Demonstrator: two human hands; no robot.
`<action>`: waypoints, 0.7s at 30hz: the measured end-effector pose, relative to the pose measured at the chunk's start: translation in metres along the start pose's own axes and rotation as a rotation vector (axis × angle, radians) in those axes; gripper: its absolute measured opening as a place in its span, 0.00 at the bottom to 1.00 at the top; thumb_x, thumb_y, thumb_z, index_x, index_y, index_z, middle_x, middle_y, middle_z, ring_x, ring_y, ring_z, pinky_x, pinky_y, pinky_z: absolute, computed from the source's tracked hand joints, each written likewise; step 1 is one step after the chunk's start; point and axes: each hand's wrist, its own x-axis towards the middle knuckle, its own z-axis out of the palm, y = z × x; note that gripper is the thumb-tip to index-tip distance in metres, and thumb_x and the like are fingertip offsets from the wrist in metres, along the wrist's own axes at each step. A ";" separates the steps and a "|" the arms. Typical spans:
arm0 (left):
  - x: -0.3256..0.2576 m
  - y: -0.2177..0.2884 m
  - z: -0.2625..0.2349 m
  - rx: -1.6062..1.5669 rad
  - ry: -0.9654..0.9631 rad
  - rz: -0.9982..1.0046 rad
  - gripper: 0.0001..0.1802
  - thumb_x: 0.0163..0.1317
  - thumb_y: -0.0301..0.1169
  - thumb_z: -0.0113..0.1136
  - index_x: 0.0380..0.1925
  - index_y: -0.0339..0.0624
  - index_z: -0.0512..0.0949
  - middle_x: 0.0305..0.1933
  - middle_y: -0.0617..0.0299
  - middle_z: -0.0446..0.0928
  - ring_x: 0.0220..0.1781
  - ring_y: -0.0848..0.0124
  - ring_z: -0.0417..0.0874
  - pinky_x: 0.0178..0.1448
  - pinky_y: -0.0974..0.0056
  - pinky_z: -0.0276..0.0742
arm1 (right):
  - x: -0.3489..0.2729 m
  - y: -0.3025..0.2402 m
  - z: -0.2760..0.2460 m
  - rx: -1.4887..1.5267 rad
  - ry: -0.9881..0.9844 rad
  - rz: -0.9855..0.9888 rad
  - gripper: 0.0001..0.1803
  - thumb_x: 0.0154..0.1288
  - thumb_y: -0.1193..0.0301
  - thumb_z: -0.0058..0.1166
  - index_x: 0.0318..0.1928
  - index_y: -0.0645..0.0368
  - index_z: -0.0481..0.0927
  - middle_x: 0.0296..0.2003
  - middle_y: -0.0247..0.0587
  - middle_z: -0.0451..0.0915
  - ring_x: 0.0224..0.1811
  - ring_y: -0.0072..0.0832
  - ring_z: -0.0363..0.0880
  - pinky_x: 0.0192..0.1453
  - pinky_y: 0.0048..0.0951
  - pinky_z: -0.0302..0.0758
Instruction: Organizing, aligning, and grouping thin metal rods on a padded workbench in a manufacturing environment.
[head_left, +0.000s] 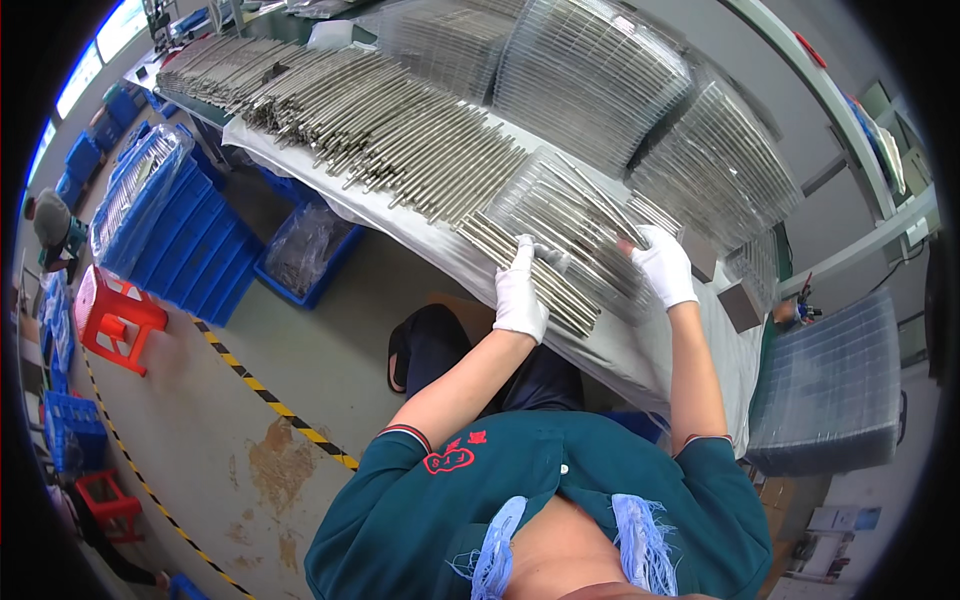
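Note:
Both my hands wear white gloves, with bare fingertips showing on the right. My left hand (522, 292) is closed over a bundle of slim metal rods (570, 307) at the table's front edge, its thumb and fingers lying across them. My right hand (664, 268) pinches the near end of one or two metal rods (597, 197), which slant up and away to the left. Under these rods lies a clear plastic tray (517, 196) with several more rods in its grooves. To the left, a long row of loose metal rods (400, 140) covers the white-sheeted table (385, 213).
Tall stacks of clear plastic trays (590, 80) stand along the table's back, with another tray stack (825, 385) at the right. A small grey block (741, 306) sits near the right end. Blue crates (190, 240) and a red stool (120, 322) stand on the floor at left.

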 end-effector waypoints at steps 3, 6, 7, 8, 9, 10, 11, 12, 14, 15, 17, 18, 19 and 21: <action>-0.002 0.001 0.001 -0.009 0.023 -0.017 0.11 0.68 0.37 0.57 0.31 0.42 0.73 0.29 0.62 0.75 0.30 0.70 0.79 0.37 0.63 0.84 | 0.005 -0.003 0.004 -0.065 0.028 -0.099 0.25 0.59 0.51 0.59 0.48 0.57 0.82 0.47 0.45 0.81 0.50 0.42 0.79 0.54 0.35 0.74; 0.001 0.000 -0.001 0.012 0.007 -0.010 0.11 0.68 0.36 0.57 0.31 0.42 0.73 0.30 0.62 0.75 0.31 0.70 0.79 0.38 0.62 0.84 | 0.014 0.007 0.015 0.137 0.030 -0.198 0.23 0.58 0.55 0.62 0.47 0.59 0.82 0.46 0.44 0.82 0.50 0.40 0.79 0.54 0.32 0.74; 0.002 -0.001 -0.002 0.004 0.014 -0.017 0.10 0.68 0.36 0.57 0.32 0.42 0.73 0.30 0.62 0.75 0.31 0.70 0.79 0.38 0.62 0.84 | 0.016 0.009 0.017 0.129 0.036 -0.159 0.22 0.59 0.55 0.61 0.47 0.58 0.83 0.46 0.44 0.82 0.50 0.40 0.79 0.55 0.33 0.74; 0.003 -0.001 -0.003 -0.003 0.021 -0.024 0.10 0.68 0.36 0.57 0.32 0.42 0.74 0.29 0.62 0.75 0.31 0.70 0.80 0.38 0.62 0.84 | 0.017 0.011 0.018 0.122 0.041 -0.119 0.22 0.59 0.54 0.61 0.46 0.58 0.83 0.46 0.43 0.82 0.51 0.39 0.79 0.55 0.33 0.73; 0.002 -0.001 -0.002 -0.003 0.020 -0.024 0.10 0.68 0.36 0.57 0.32 0.42 0.74 0.29 0.62 0.75 0.31 0.70 0.80 0.38 0.62 0.84 | 0.017 0.012 0.015 0.121 0.042 -0.118 0.22 0.59 0.54 0.61 0.46 0.58 0.83 0.46 0.43 0.82 0.51 0.39 0.79 0.55 0.33 0.73; 0.001 -0.001 -0.001 -0.010 0.018 -0.030 0.10 0.68 0.35 0.56 0.32 0.42 0.74 0.29 0.62 0.75 0.31 0.70 0.79 0.38 0.62 0.84 | 0.017 0.011 0.011 0.097 0.012 -0.090 0.22 0.59 0.54 0.61 0.46 0.58 0.83 0.46 0.43 0.82 0.51 0.39 0.79 0.56 0.33 0.73; 0.000 -0.001 0.000 -0.017 0.017 -0.036 0.09 0.68 0.35 0.56 0.32 0.43 0.74 0.30 0.63 0.75 0.31 0.70 0.79 0.38 0.62 0.84 | 0.017 0.012 0.009 0.073 -0.018 -0.061 0.22 0.59 0.54 0.60 0.46 0.58 0.83 0.47 0.43 0.82 0.51 0.39 0.78 0.56 0.33 0.73; 0.000 0.000 0.001 -0.016 0.027 -0.036 0.09 0.69 0.35 0.56 0.33 0.42 0.74 0.29 0.63 0.75 0.30 0.70 0.79 0.37 0.62 0.83 | 0.017 0.011 0.009 0.067 -0.017 -0.049 0.22 0.60 0.54 0.60 0.46 0.58 0.83 0.47 0.43 0.81 0.51 0.39 0.78 0.56 0.33 0.73; -0.001 0.001 0.001 -0.007 0.018 -0.033 0.09 0.69 0.35 0.55 0.33 0.42 0.74 0.29 0.63 0.75 0.30 0.70 0.79 0.37 0.63 0.83 | 0.018 0.015 0.013 0.075 0.013 -0.084 0.22 0.60 0.54 0.60 0.46 0.57 0.83 0.47 0.43 0.81 0.51 0.39 0.78 0.56 0.32 0.73; -0.002 0.002 0.002 0.000 0.012 -0.030 0.09 0.69 0.35 0.55 0.33 0.42 0.74 0.29 0.62 0.75 0.30 0.70 0.79 0.37 0.63 0.83 | 0.018 0.015 0.014 0.083 0.041 -0.120 0.22 0.60 0.54 0.60 0.47 0.57 0.83 0.47 0.42 0.81 0.51 0.39 0.78 0.56 0.32 0.73; 0.000 0.001 0.000 0.002 0.009 -0.027 0.09 0.69 0.35 0.55 0.34 0.42 0.74 0.29 0.62 0.75 0.30 0.70 0.79 0.37 0.63 0.83 | 0.019 0.013 0.011 0.060 0.019 -0.079 0.22 0.60 0.54 0.60 0.46 0.57 0.83 0.47 0.42 0.81 0.51 0.39 0.78 0.56 0.32 0.73; 0.001 0.000 0.000 0.003 0.006 -0.022 0.09 0.69 0.34 0.55 0.34 0.41 0.74 0.29 0.62 0.75 0.30 0.70 0.79 0.37 0.63 0.83 | 0.020 0.012 0.010 0.037 -0.003 -0.040 0.22 0.60 0.54 0.60 0.46 0.57 0.83 0.47 0.41 0.81 0.51 0.39 0.78 0.55 0.32 0.73; 0.001 0.000 0.000 0.004 0.005 -0.022 0.09 0.69 0.34 0.55 0.34 0.41 0.74 0.29 0.62 0.75 0.30 0.70 0.79 0.37 0.63 0.83 | 0.020 0.012 0.011 0.037 -0.001 -0.040 0.22 0.60 0.54 0.60 0.46 0.57 0.83 0.47 0.41 0.81 0.51 0.39 0.78 0.55 0.32 0.73; 0.003 0.000 -0.001 0.004 0.032 -0.055 0.08 0.69 0.34 0.55 0.34 0.41 0.74 0.29 0.62 0.75 0.29 0.71 0.78 0.37 0.63 0.83 | 0.020 0.012 0.013 0.002 0.018 -0.104 0.20 0.60 0.55 0.59 0.45 0.56 0.84 0.46 0.40 0.82 0.50 0.38 0.79 0.54 0.32 0.74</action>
